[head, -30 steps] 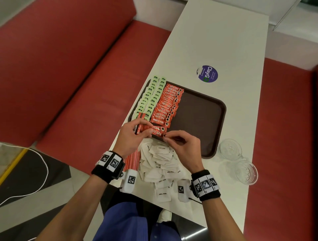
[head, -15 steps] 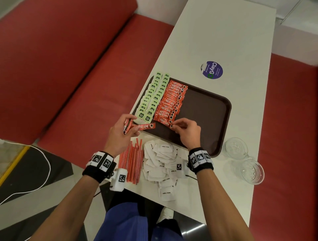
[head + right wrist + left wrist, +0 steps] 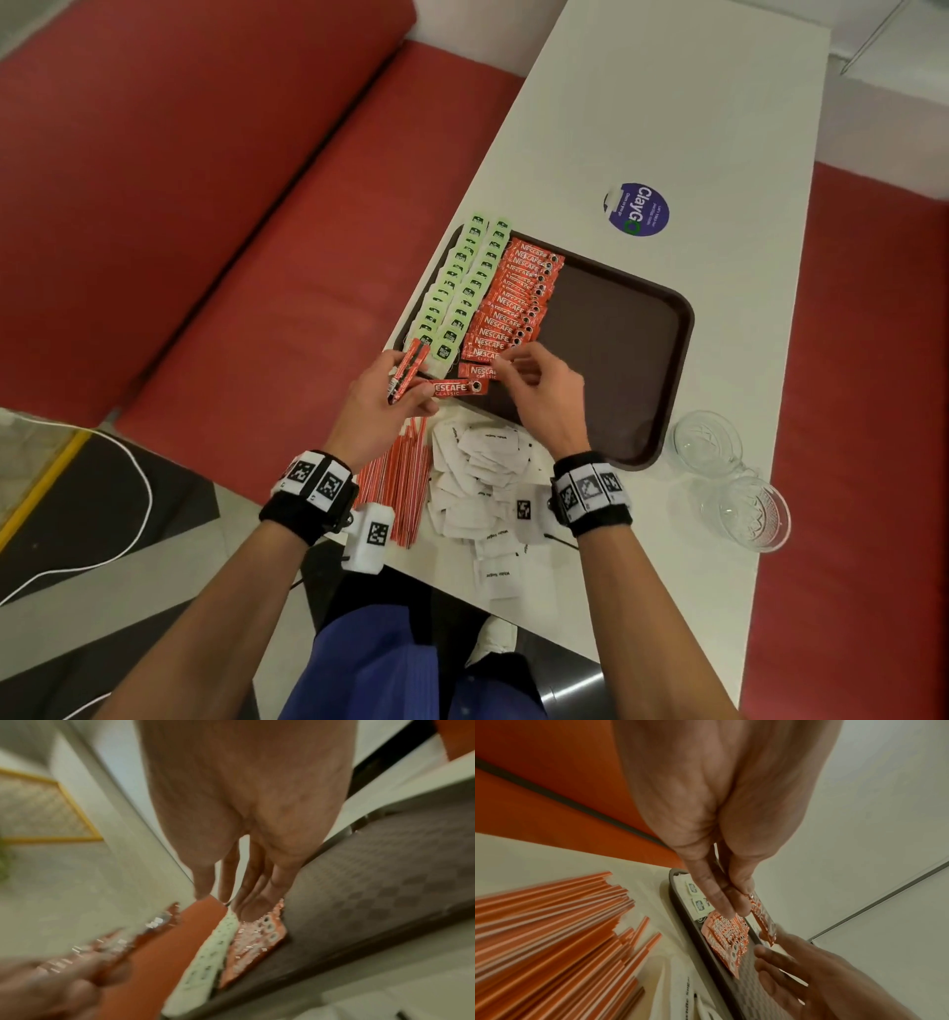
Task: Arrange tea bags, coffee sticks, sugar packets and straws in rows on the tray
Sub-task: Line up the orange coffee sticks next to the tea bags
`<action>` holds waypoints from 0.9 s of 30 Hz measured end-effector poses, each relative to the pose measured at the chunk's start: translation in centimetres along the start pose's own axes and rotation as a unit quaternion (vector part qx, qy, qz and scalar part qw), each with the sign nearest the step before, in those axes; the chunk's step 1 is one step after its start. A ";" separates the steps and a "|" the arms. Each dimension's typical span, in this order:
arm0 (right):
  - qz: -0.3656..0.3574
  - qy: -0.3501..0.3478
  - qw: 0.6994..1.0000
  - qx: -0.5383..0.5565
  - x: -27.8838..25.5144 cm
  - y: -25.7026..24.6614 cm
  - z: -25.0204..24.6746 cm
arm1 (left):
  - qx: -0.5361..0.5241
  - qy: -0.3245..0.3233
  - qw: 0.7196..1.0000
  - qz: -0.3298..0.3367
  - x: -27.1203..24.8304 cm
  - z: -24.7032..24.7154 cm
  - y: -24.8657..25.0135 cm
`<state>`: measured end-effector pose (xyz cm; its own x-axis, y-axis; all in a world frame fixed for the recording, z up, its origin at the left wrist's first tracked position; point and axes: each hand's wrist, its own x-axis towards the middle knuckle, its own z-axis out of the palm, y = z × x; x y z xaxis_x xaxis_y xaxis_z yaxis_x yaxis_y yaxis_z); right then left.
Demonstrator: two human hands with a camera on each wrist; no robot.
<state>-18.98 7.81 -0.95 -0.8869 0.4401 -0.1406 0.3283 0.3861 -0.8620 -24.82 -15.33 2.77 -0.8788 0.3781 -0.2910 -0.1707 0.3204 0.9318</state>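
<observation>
Left hand pinches coffee sticks; right hand, fingers bent, touches tray's stick row.

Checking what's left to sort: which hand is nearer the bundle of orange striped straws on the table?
Left. The left hand hovers just beyond the orange striped straws' far ends; the right hand is over the brown tray.

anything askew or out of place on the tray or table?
Mostly tidy. The tea bags overhang the tray's far-left rim at the top. Sugar packets sit in a loose heap on the table, some over its near edge. The straws also lie unsorted off the tray.
</observation>
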 end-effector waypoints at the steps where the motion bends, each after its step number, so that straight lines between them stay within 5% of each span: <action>1: 0.008 -0.039 0.999 0.031 -0.8 -0.8 -0.1 | -0.004 -0.008 1.000 0.006 0.0 0.2 -0.1; 6: 0.039 -0.101 0.987 0.122 -2.9 -0.8 -0.5 | -0.007 -0.033 0.999 0.010 0.0 1.1 -0.3; 10: 0.041 -0.059 0.996 0.049 -2.6 1.0 -1.2 | -0.003 -0.034 0.999 -0.006 -0.1 1.6 -0.8; 14: 0.061 0.018 0.997 0.043 -1.3 2.7 -1.3 | 0.110 -0.005 0.994 -0.006 0.3 1.3 -1.5; 20: 0.101 0.010 0.992 -0.071 0.0 2.7 0.5 | 0.137 -0.004 0.989 -0.062 0.5 1.3 -1.4; 27: 0.092 0.037 0.987 -0.129 0.8 1.8 1.6 | 0.158 -0.027 0.987 0.009 1.4 1.1 -1.5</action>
<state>-19.60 7.50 -3.36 -0.7811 0.5765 -0.2398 0.5625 0.4828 -0.6712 -25.29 -14.35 0.73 -0.8540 0.4290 -0.2945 -0.0012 0.5644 0.8255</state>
